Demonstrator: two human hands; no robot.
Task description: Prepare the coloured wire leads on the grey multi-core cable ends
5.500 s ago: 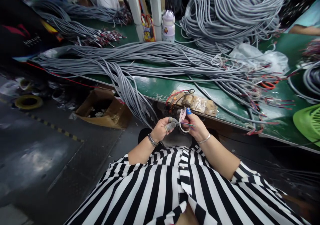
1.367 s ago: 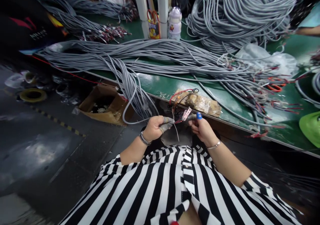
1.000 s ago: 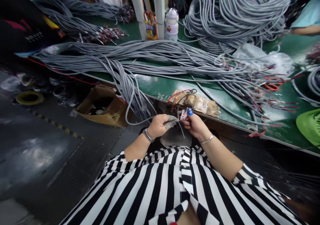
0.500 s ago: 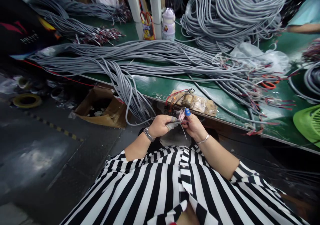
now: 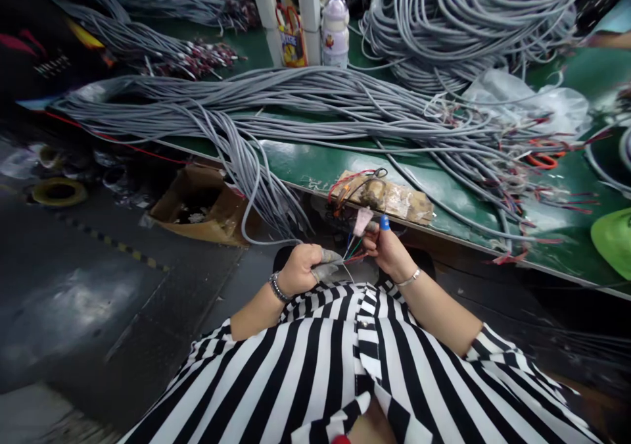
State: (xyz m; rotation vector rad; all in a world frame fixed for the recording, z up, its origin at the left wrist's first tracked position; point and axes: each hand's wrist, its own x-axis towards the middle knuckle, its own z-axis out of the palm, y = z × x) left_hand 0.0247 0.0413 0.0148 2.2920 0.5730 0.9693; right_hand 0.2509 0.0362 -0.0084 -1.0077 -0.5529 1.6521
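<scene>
Both hands meet above the lap. Left hand (image 5: 302, 270) grips a thin grey cable (image 5: 256, 230); its little coloured wires (image 5: 353, 250) stretch right to the right hand (image 5: 389, 250), which pinches them and a small pink tag (image 5: 363, 220).

Your left hand (image 5: 300, 270) grips a gray cable's end; your right hand (image 5: 389, 250) pinches its coloured wires (image 5: 353, 250) and what looks like a pinkish tag (image 5: 363, 220), just below the bench (image 5: 315, 164).
</scene>
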